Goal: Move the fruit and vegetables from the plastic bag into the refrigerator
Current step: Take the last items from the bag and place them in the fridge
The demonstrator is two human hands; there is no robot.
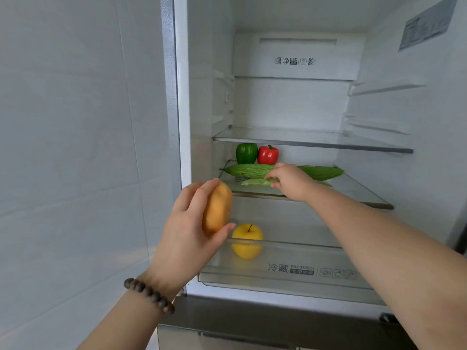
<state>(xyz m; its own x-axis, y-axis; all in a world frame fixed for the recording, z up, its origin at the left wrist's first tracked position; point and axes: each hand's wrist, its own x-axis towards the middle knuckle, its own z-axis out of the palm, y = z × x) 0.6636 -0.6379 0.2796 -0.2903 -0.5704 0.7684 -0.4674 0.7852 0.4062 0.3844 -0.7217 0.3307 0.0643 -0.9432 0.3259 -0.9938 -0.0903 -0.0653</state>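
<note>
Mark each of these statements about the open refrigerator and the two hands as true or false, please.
1. The left hand holds an orange-yellow fruit. True.
2. The red pepper stands left of the green pepper. False: it stands to its right.
3. The yellow apple lies on the shelf below the peppers. True.
4. The right hand is on the top glass shelf. False: it reaches the bitter gourd shelf.

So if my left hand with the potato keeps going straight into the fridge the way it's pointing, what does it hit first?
Probably the front edge of the middle glass shelf. The left hand holds the potato level with that edge, just left of the bitter gourd. Depth is unclear, so it may clear it.
</note>
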